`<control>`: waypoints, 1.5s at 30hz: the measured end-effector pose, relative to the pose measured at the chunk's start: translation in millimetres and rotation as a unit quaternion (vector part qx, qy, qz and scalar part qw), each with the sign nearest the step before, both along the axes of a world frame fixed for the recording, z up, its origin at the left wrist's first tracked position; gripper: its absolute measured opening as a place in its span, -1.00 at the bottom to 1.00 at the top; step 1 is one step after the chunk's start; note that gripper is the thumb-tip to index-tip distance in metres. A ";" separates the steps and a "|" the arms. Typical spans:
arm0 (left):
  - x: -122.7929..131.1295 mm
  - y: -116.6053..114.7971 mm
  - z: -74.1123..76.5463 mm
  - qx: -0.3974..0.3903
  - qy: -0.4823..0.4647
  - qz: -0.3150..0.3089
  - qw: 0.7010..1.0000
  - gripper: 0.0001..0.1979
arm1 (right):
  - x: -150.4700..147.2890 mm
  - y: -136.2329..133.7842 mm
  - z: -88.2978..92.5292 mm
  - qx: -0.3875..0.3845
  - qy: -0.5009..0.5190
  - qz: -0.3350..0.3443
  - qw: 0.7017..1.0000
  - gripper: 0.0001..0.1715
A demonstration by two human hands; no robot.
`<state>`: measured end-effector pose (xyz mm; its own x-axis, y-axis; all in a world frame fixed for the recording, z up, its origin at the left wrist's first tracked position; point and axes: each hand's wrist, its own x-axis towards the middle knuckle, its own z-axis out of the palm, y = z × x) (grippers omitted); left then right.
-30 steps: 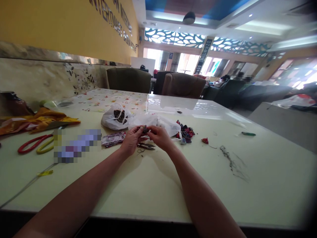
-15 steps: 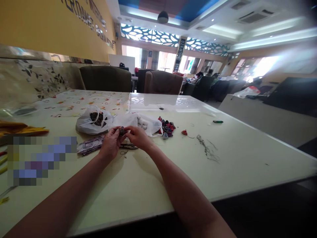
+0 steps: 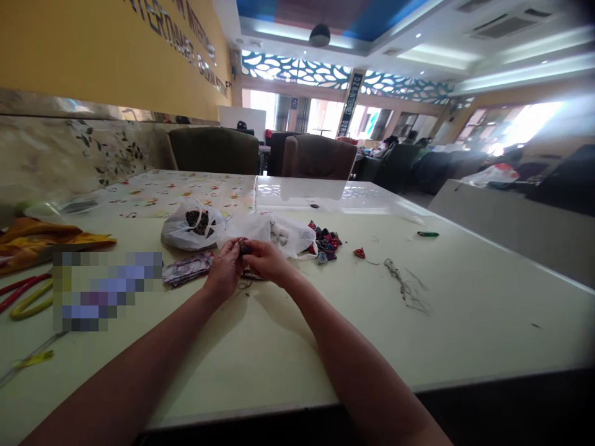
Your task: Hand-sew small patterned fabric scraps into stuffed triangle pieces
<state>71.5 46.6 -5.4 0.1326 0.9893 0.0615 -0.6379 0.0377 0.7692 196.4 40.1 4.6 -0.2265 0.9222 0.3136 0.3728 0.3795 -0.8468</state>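
Pinching dark piece: left hand, right hand

Daylight flooding in through far windows, glare streaking upper right; arms casting soft shadows on pale surface; right edge blurring and darkening.

A head-worn camera looks from above the near edge of the desk, facing forward and slightly downward toward the far edge, with chairs beyond. The field is wide: forearms enter close below; the right edge recedes obliquely.
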 end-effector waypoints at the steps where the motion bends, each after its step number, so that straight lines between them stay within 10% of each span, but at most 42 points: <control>1: -0.2 0.7 -0.7 0.005 -0.003 -0.003 1.000 -0.95 | -0.6 -1.0 0.3 -0.003 0.001 0.005 1.000 -0.66; 35: -4.3 3.8 -7.5 0.048 0.036 -0.010 0.998 -0.82 | 7.9 -9.7 15.8 0.108 -0.180 -0.034 0.977 -0.77; 45: -0.1 -1.0 -3.7 0.075 0.060 -0.007 0.995 -0.69 | -0.7 -10.1 11.2 0.003 0.047 0.013 0.999 -0.92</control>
<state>71.4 45.6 -9.1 0.1607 0.9684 0.1908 -0.5413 -0.0751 0.8375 195.7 30.0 15.8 -0.2202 0.9142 0.3401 0.2817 0.3935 -0.8751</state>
